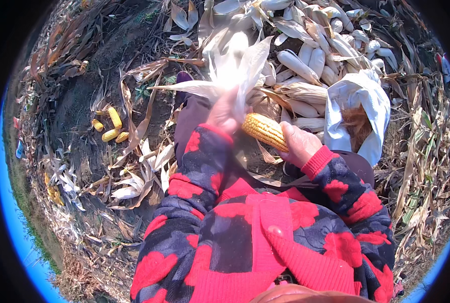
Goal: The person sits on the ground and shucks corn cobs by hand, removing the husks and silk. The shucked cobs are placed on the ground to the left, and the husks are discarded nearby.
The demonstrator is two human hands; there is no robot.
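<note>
My right hand [301, 143] grips one end of a bare yellow ear of corn [264, 130], which lies slantwise in front of my chest. The ear's other end reaches my left hand [225, 113], closed on the base of pale, dry corn husks [247, 68]. These husk leaves spread outward above the hand and are partly washed out by glare. Whether the ear is still joined to the husks cannot be told. Beyond my hands lies a heap of ears in whitish husks [298, 66].
A white sack [382, 113] with brown corn silk at its opening stands by my right knee. Several husked yellow ears [115, 118] lie on the soil at left, near loose husks [128, 191]. Dry stalks [406, 178] cover the ground at right.
</note>
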